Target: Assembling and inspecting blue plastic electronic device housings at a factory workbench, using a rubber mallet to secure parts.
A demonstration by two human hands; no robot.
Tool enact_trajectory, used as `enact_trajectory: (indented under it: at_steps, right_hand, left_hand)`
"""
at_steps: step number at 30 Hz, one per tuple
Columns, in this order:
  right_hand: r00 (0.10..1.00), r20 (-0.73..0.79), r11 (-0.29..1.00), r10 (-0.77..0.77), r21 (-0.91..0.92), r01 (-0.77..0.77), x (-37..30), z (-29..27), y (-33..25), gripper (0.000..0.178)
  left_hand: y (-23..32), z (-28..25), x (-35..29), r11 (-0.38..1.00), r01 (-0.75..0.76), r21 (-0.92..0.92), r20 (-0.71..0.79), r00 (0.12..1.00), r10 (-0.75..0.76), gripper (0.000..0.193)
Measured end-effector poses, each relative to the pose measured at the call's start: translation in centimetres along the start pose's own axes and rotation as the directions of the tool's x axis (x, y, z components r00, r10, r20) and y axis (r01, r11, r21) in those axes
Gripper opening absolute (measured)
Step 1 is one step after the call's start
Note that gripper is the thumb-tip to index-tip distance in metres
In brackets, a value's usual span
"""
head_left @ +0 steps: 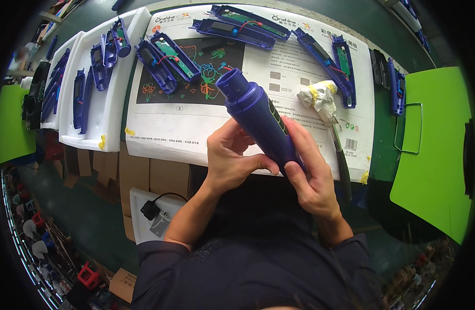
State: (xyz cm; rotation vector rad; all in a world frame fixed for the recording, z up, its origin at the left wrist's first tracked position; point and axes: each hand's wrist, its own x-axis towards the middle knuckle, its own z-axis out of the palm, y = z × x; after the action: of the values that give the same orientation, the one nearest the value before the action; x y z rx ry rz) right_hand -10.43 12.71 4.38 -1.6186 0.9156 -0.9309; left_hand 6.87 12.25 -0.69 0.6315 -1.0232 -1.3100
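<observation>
"Landmark for this entry?"

"White printed board (170, 121), flat, with a black rectangle of coloured drawings (196, 90) on its left half. All places read from it."

"Position of the held piece?"

"Dark blue cylinder (263, 121), raised over the board's near edge, around mid-width. Tilted: narrower open collar toward the board's far left, other end toward the wearer. Short red wire (227, 67) shows at the collar; slotted strip (276, 118) along its right side."

"Grip?"

"Right hand (312, 165): closed around the lower body, fingers along its right side, thumb pressed near the bottom end. Left hand (231, 157): thumb tip at the lower left side, fingers curled in behind. Cannot tell how many left fingers make contact."

"Surroundings?"

"On the board, 3 opened casings, dark blue, with green circuitry: the 1st (168, 57) at far left, the 2nd (240, 26) along the far edge, the 3rd (330, 64) at far right. Tool with a crumpled white wrapping (320, 98) on its head: right part of the board, dark handle past the near edge."

"Beyond it?"

"Left of the board, white foam tray (106, 106) bearing more blue casing parts. Right of the board, bright green panel (433, 134). Below its near edge, at left, black adapter (151, 209) on white foam."
</observation>
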Motion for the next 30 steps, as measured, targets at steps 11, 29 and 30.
enact_trajectory:
  at_steps: [11,29,30]
  right_hand:
    - [0.994,0.076,0.994,0.085,-0.072,-0.079,0.0,-0.3,-1.8,0.06]
    - [0.994,0.104,0.959,-0.02,-0.278,0.049,-0.4,0.0,-2.7,0.073]
    - [0.994,0.103,0.96,-0.019,-0.277,0.047,-0.4,0.0,-2.7,0.073]
  left_hand:
    - [0.6,0.4,0.3,0.995,0.051,-0.087,-0.014,0.999,-0.052,0.064]
    - [-0.6,0.3,-0.3,0.945,0.167,-0.282,-0.038,0.982,-0.185,0.071]
    - [-0.7,0.3,-0.3,0.932,0.184,-0.311,-0.041,0.978,-0.206,0.074]
